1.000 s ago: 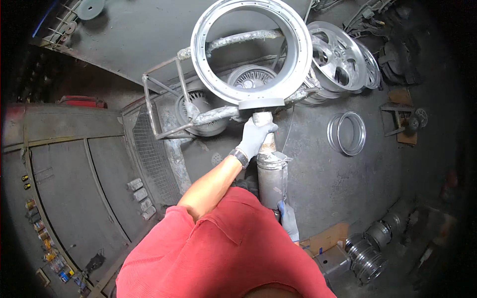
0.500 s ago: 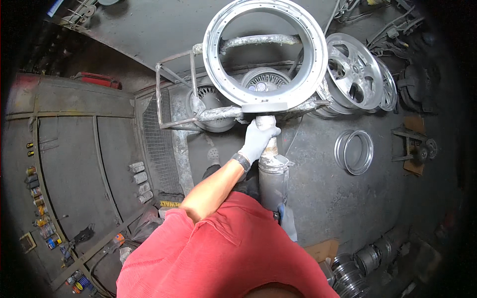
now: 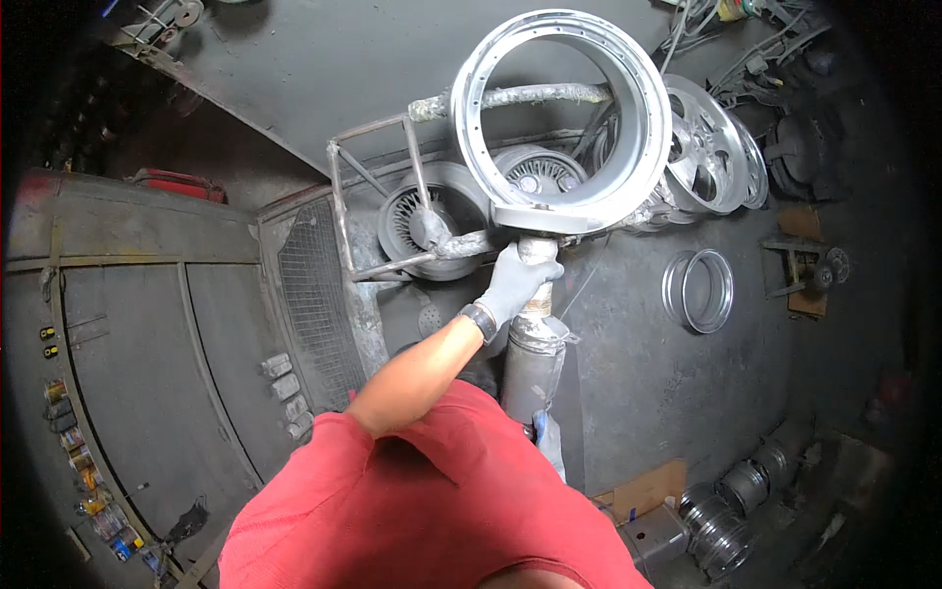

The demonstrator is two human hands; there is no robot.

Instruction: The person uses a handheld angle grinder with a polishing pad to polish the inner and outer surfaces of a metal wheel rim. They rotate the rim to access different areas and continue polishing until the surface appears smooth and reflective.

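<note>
My left hand point(image 3: 520, 283), in a grey glove, is closed around the pale, wrapped neck of a large grinder-like tool with a grey cylindrical body point(image 3: 532, 368). At its far end a flat disc-shaped head point(image 3: 530, 218) is at the near edge of a bare metal wheel rim point(image 3: 650, 128); whether they touch is unclear. The rim stands tilted on a padded metal frame point(image 3: 341, 211). Beside the tool's rear end shows a patch of blue-grey cloth or glove point(image 3: 549, 444). That may be my right hand, whose fingers are hidden.
A mesh-spoked wheel point(image 3: 397, 221) lies under the frame. Spoked alloy wheels point(image 3: 731, 152) lean at the right, near a loose rim ring point(image 3: 724, 294) on the floor. Stacked rims point(image 3: 716, 535) and cardboard point(image 3: 638, 488) lie lower right. A wire mesh panel point(image 3: 312, 280) stands left.
The view has shifted. The rim sits farther right relative to the frame, and the tool's head is now left of the rim's near middle. My left hand keeps its grip.
</note>
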